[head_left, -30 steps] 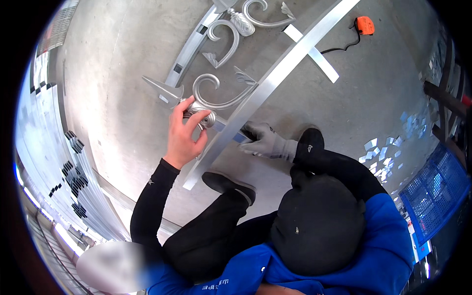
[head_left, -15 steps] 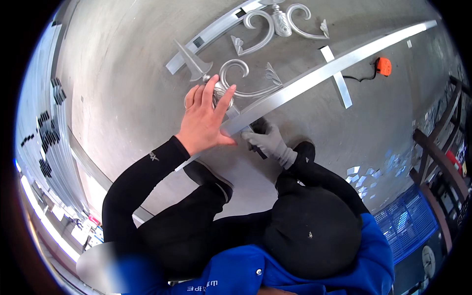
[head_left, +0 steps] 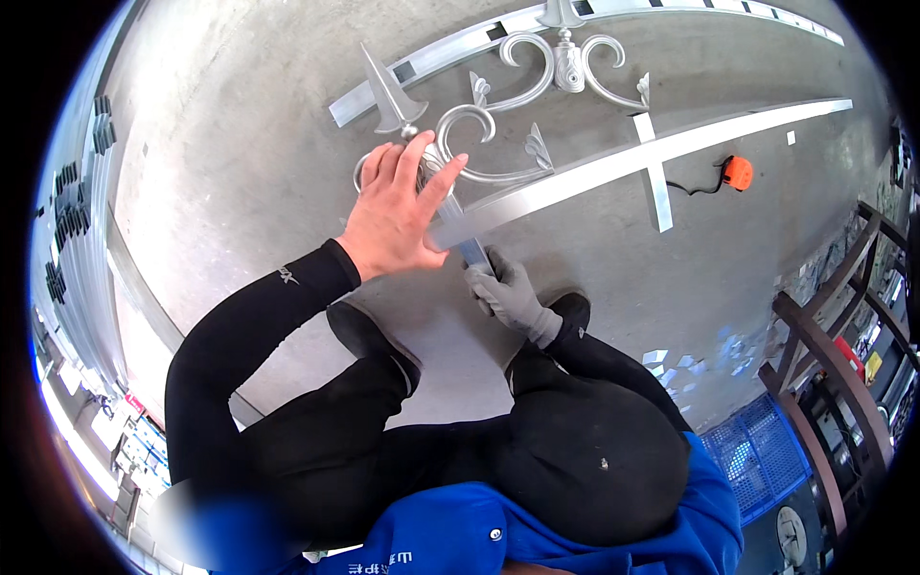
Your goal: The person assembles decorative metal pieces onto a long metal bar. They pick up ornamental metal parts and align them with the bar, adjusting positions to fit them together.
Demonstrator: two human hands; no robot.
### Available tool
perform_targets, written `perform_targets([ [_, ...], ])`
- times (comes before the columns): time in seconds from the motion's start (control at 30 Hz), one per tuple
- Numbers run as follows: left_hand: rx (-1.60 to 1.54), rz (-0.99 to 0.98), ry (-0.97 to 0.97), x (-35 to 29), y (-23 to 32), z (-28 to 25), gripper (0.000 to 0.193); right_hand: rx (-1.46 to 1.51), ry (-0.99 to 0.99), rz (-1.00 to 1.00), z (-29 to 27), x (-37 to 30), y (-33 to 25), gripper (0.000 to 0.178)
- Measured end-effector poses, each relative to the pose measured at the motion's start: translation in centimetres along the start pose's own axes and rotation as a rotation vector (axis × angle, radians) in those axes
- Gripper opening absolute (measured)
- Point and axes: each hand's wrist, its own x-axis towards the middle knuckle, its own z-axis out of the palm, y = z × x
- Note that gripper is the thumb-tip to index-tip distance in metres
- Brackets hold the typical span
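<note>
My bare left hand (head_left: 391, 211) spans the near end of a long silver metal rail (head_left: 561, 187). Its thumb is on the near side, and its fingers reach over the far side onto a silver scroll ornament (head_left: 498, 175). A spear-shaped finial (head_left: 385, 96) rises beyond those fingertips. In a grey glove, my right hand (head_left: 508, 295) is closed around the lower end of a short flat metal bar (head_left: 473, 253) that sticks out on the near side of the rail. The palm hides part of the rail's end.
A second scroll ornament (head_left: 569, 69) lies farther off, beside a slotted rail (head_left: 441, 59). A short crosspiece (head_left: 658, 196) crosses the long rail. Rightward are an orange tape measure (head_left: 737, 173), a blue crate (head_left: 757, 455) and a brown metal frame (head_left: 826, 359). Stacked metal lengths (head_left: 81, 268) line the left.
My right hand has shifted its grip and now wraps the short bar's end; the dark shape by its fingers no longer shows. My left hand keeps its place on the rail. The view has shifted.
</note>
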Motion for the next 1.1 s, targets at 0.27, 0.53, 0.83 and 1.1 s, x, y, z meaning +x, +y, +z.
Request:
perform_targets([
  [0.27,-0.003,-0.016,-0.049,0.0,0.1,0.4,0.110,-0.338,-0.107,-0.401,-0.5,2.0,-2.9,0.042],
  [0.53,0.079,-0.021,-0.023,0.1,0.1,1.4,0.111,0.108,0.054,0.013,-0.5,3.6,-4.6,0.039],
  [0.83,0.016,-0.058,-0.042,0.2,-0.6,2.1,0.113,-0.096,0.138,-0.020,0.9,3.1,-3.3,0.034],
  [1.1,-0.018,-0.049,-0.071,0.3,-0.8,1.7,0.119,-0.175,0.209,-0.063,1.8,2.1,-2.5,0.037],
])
